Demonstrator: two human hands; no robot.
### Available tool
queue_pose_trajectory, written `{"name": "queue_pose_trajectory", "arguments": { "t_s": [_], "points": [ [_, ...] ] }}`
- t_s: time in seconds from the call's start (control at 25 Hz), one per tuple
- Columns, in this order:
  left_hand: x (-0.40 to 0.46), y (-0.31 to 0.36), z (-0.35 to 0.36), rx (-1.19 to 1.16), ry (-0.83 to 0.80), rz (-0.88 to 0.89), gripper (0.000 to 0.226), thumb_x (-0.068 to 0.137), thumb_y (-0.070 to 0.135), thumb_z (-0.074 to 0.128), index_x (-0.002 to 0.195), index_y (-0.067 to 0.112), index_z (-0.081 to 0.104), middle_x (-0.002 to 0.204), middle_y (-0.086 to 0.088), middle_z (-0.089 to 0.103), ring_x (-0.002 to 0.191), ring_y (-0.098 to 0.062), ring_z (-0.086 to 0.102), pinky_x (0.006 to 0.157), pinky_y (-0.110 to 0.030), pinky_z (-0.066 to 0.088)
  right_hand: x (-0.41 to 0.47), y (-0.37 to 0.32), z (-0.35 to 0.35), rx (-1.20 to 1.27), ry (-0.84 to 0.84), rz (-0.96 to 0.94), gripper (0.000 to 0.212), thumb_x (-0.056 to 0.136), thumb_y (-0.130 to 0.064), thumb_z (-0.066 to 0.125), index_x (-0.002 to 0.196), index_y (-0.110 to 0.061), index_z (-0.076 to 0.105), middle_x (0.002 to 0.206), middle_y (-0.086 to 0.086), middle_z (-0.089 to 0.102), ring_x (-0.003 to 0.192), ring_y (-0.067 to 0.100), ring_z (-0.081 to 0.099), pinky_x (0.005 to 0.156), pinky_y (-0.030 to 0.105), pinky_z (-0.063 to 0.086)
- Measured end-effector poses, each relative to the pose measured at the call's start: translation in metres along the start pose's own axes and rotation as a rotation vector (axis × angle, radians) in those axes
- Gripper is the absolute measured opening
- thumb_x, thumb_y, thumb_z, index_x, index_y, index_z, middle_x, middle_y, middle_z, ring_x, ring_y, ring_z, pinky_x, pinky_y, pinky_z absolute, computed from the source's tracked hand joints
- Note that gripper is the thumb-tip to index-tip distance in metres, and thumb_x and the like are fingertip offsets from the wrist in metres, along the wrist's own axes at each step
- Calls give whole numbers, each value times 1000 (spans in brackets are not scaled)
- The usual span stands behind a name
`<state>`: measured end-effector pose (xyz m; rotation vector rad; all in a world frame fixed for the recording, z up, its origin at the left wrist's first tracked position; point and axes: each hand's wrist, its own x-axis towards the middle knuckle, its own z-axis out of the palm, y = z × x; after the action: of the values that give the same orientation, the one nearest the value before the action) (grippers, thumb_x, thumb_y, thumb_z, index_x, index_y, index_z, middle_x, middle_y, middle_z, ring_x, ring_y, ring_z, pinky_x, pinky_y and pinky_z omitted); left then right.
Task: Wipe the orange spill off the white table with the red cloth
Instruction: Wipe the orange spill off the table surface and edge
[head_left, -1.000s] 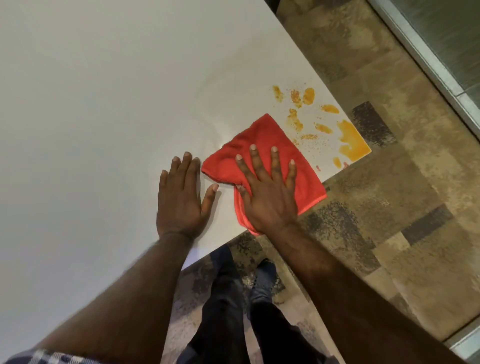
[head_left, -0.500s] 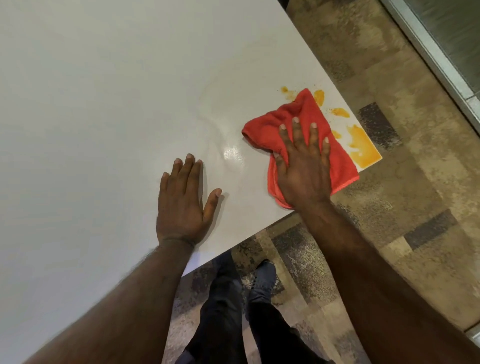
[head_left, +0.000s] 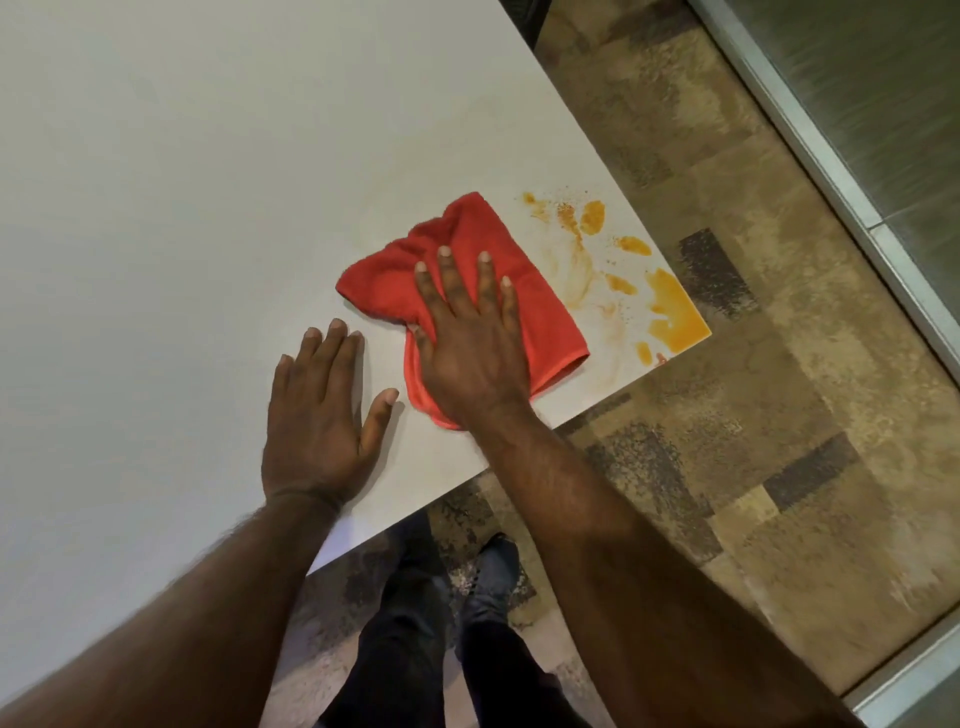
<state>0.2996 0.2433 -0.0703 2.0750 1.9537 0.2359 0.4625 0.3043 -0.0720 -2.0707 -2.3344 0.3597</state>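
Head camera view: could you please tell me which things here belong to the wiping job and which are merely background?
Part of the job:
red cloth under the right hand
orange spill
white table

Just there:
left hand, flat on the table
patterned floor
person's legs

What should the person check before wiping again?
1. Right hand flat on the red cloth: ok.
2. Left hand braced on the white table, clear of the cloth: ok.
3. Orange spill gone: not ok; blobs and a pale smear remain near the table corner.
4. Cloth spread flat: not ok; it is bunched at the far end.
5. Cloth fully on the table: not ok; one edge hangs over the near edge.
6. Underside of the cloth clean: cannot tell.
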Motion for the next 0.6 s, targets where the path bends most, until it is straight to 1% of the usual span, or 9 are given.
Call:
{"name": "queue_pose_trajectory", "arguments": {
  "t_s": [0.08, 0.2, 0.36, 0.48, 0.6],
  "points": [
    [0, 0, -1, 3, 3, 6, 73, 96, 57, 26, 150, 9, 33, 159, -10, 30, 149, -29, 21, 121, -48, 15, 12, 14, -2, -2, 21, 20, 61, 99, -48, 21, 154, -23, 11, 163, 4, 8, 149, 33, 2, 119, 53, 7],
    [0, -1, 0, -14, 14, 13, 70, 96, 54, 30, 150, 10, 34, 159, -10, 30, 149, -28, 22, 121, -47, 15, 18, 45, -6, 15, 71, 109, 61, 98, -48, 21, 153, -24, 13, 162, 4, 12, 149, 33, 5, 119, 55, 7],
    [-1, -2, 0, 0, 2, 14, 72, 96, 56, 30, 150, 10, 33, 159, -9, 31, 149, -28, 21, 121, -45, 13, 4, 81, -9, 22, 90, 226, 60, 99, -45, 26, 154, -25, 12, 163, 2, 10, 149, 32, 6, 119, 54, 6],
    [0, 0, -1, 9, 1, 10, 74, 95, 59, 28, 150, 10, 33, 159, -9, 30, 149, -28, 22, 121, -44, 13, -14, 87, -8, 27, 99, 266, 61, 99, -43, 26, 154, -24, 9, 163, 3, 6, 149, 32, 3, 119, 53, 7],
    [-7, 0, -1, 15, -16, 29, 75, 95, 59, 29, 150, 9, 34, 159, -10, 31, 149, -28, 22, 121, -44, 13, -44, 77, -3, 62, 73, 283, 62, 99, -43, 28, 154, -23, 9, 163, 3, 3, 149, 33, 1, 120, 52, 6]
  ]
}}
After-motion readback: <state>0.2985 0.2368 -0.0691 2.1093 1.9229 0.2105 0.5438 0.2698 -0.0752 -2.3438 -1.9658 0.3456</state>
